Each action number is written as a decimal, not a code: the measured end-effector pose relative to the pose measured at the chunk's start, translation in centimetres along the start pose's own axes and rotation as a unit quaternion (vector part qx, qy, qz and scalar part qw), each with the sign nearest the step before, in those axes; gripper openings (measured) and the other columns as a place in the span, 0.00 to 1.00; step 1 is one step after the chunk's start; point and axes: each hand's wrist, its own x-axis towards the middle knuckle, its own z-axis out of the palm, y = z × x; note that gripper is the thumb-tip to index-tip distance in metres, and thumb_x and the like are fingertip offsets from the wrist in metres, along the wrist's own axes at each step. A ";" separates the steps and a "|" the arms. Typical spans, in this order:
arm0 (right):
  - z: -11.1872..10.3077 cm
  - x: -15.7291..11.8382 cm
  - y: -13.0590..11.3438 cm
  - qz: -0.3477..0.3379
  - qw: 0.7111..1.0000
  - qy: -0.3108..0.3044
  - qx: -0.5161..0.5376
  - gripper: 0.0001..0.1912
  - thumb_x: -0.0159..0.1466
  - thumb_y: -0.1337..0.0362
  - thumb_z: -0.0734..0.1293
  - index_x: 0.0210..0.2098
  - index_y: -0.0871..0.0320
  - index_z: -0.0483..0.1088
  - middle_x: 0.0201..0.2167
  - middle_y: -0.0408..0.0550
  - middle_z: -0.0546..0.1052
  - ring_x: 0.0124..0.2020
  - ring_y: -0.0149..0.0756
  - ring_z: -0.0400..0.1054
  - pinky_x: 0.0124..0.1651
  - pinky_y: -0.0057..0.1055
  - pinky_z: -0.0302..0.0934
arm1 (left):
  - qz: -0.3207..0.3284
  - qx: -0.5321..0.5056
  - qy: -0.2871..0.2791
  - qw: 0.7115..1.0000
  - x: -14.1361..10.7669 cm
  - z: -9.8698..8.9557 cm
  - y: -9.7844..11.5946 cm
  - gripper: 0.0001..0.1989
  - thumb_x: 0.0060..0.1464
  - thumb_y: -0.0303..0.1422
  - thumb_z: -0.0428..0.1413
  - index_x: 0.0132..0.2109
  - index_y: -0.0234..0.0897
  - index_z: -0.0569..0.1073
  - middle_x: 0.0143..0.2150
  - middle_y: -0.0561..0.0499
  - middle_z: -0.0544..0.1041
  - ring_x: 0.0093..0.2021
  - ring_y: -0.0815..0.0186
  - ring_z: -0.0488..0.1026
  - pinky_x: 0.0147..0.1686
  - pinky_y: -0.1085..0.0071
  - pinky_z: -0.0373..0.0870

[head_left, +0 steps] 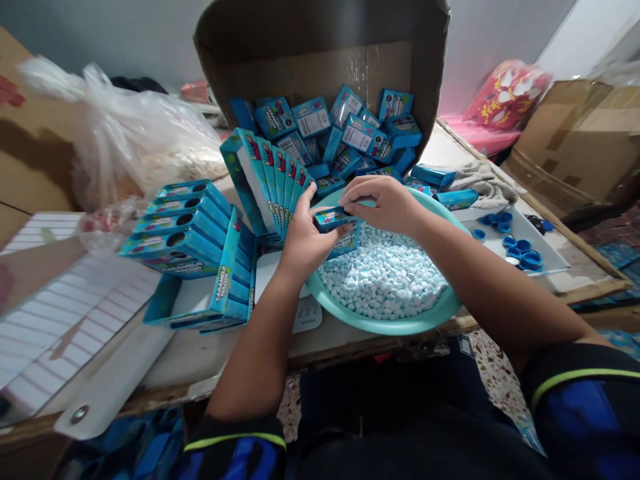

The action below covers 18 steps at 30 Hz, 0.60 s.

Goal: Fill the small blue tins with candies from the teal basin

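A small blue candy box (pixel 331 217) is gripped in my left hand (pixel 304 241), over the left part of a turquoise basin (pixel 383 327). My right hand (pixel 385 201) has its fingers pinched at the box's upper right edge; exactly what the fingertips hold there is hidden. Small pale blue and white candies (pixel 395 273) fill much of the basin below both hands. Left of my left hand, upright blue display cartons (pixel 273 183) stand fanned in a row. More cartons with round dark holes (pixel 175 237) are stacked further left.
A large cardboard box (pixel 320 60) lies open behind the basin, holding several blue candy boxes (pixel 313 117). At right, a white tray (pixel 545 257) carries blue caps (pixel 523 257) beside a grey cloth (pixel 483 183). A clear plastic bag (pixel 145 127) and a white scale (pixel 305 315) are at left.
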 end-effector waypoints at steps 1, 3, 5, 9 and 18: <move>0.1 0.0 0.0 0.009 1.000 0.004 0.007 0.07 0.64 0.60 0.68 0.35 0.57 0.77 0.41 0.50 0.79 0.44 0.38 0.73 0.51 0.38 0.70 | 0.007 0.005 0.001 1.000 0.0 0.0 -0.1 0.55 0.43 0.40 0.73 0.73 0.44 0.53 0.54 0.42 0.79 0.50 0.54 0.79 0.52 0.58 0.77; 0.3 -0.1 0.0 0.028 0.999 0.013 0.033 0.07 0.62 0.62 0.69 0.38 0.57 0.77 0.42 0.50 0.78 0.46 0.38 0.73 0.53 0.39 0.71 | 0.019 0.010 0.004 1.000 0.0 0.0 -0.4 0.55 0.44 0.39 0.73 0.73 0.46 0.53 0.55 0.42 0.79 0.50 0.54 0.79 0.52 0.57 0.77; 0.6 -0.3 0.1 0.047 0.996 0.024 0.069 0.12 0.61 0.62 0.70 0.44 0.57 0.76 0.43 0.50 0.79 0.46 0.39 0.74 0.55 0.40 0.70 | 0.022 0.008 0.005 1.000 0.0 0.0 -0.5 0.54 0.44 0.39 0.73 0.73 0.45 0.53 0.55 0.42 0.78 0.50 0.54 0.79 0.52 0.57 0.78; 0.8 -0.2 -0.2 0.079 0.984 0.058 0.151 0.30 0.62 0.61 0.70 0.63 0.54 0.65 0.47 0.51 0.78 0.51 0.40 0.73 0.55 0.40 0.70 | 0.021 -0.012 0.019 1.000 0.0 0.2 -0.3 0.50 0.45 0.39 0.72 0.71 0.43 0.58 0.57 0.41 0.77 0.53 0.52 0.78 0.54 0.57 0.78; 0.3 0.1 0.1 0.225 0.927 -0.009 0.301 0.35 0.62 0.63 0.71 0.67 0.49 0.59 0.51 0.52 0.79 0.49 0.40 0.74 0.52 0.39 0.71 | 0.084 0.019 0.041 0.995 0.2 0.1 -0.7 0.43 0.46 0.38 0.71 0.67 0.44 0.64 0.66 0.42 0.70 0.61 0.51 0.73 0.60 0.56 0.74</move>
